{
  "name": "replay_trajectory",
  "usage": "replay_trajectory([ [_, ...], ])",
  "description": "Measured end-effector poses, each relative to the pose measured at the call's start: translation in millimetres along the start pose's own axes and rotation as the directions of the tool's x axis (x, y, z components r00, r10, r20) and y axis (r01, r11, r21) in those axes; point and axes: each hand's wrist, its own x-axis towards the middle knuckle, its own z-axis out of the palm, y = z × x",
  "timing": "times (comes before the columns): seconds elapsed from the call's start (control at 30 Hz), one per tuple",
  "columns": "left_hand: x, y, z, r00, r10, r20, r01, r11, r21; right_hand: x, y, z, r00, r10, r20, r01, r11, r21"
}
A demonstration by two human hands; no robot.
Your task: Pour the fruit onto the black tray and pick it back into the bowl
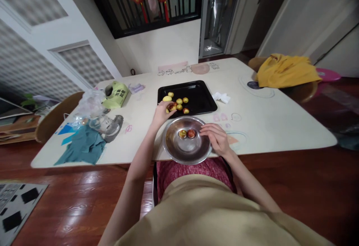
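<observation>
Over the near-left part of a black baking tray (196, 96), my left hand (163, 112) has its fingers closed around a small red-and-yellow fruit (172, 106). Several small yellow-green fruits (179, 101) lie loose on the tray beside it, one with a red patch (185, 110). A steel bowl (187, 156) stands between my arms at the table's near edge. Inside it are two fruits, a yellowish one (182, 134) and a dark red one (191, 133). My right hand (215, 136) rests at the bowl's right rim, fingers extended over the inside and holding nothing.
On the left of the white table (266, 122) are a green tissue pack (116, 94), clear plastic bags (89, 105), a transparent container (105, 125) and a teal cloth (81, 146). A crumpled white tissue (221, 97) lies right of the tray. Yellow fabric (286, 72) covers a chair.
</observation>
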Motion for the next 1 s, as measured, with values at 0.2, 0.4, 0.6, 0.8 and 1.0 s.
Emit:
replay_trajectory([
  [0.2, -35, 44, -30, 0.997, -0.013, -0.082, -0.009, 0.966, -0.26, 1, -1, 0, 1.0, 0.0, 0.011, 0.0, 1.0, -0.016],
  [0.4, -70, 79, -41, 0.966, 0.191, 0.173, -0.138, 0.95, -0.28, 1, -3, 0, 1.0, -0.003, 0.019, 0.004, 0.999, -0.039],
  [0.6, -84, 89, -44, 0.903, 0.239, 0.356, -0.155, 0.957, -0.247, 1, -2, 0, 1.0, 0.004, 0.024, -0.003, 0.999, -0.045],
  [0.8, -84, 92, -45, 0.856, 0.19, 0.481, -0.16, 0.982, -0.104, 2, -3, 0, 1.0, -0.004, 0.024, 0.005, 0.999, -0.053],
  [1.0, -79, 104, -41, 0.811, 0.022, 0.584, -0.116, 0.985, 0.125, 3, -3, 1, 0.995, -0.1, -0.024, 0.099, 0.994, -0.047],
])
